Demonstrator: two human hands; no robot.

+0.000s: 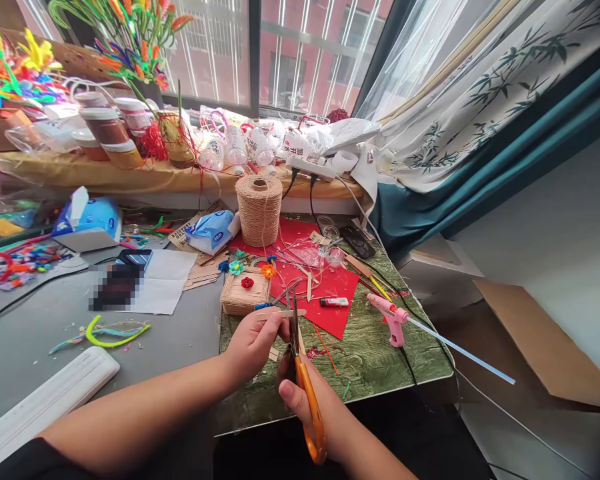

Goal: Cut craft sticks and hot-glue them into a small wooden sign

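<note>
My left hand [250, 343] pinches a thin wooden craft stick [299, 313] between thumb and fingers. The fingers of my right hand [325, 410] are wrapped round a pair of scissors with orange handles [305, 383], blades pointing up and away. The blades are slightly parted and cross the stick just right of my left fingertips; whether they touch it I cannot tell. Just beyond my left hand sits a small twine-covered box [235, 298] with a red rose [247, 283], an orange flower [268, 270] and a teal flower [237, 267] on it.
A pink glue gun [391, 319] with a long glue stick stands at the right. Behind lie a red sheet [337, 317], a glue tube [334, 302] and a twine spool [259, 212]. At left are a white keyboard [50, 400] and wipes packs [210, 230]. Cables run along the right edge.
</note>
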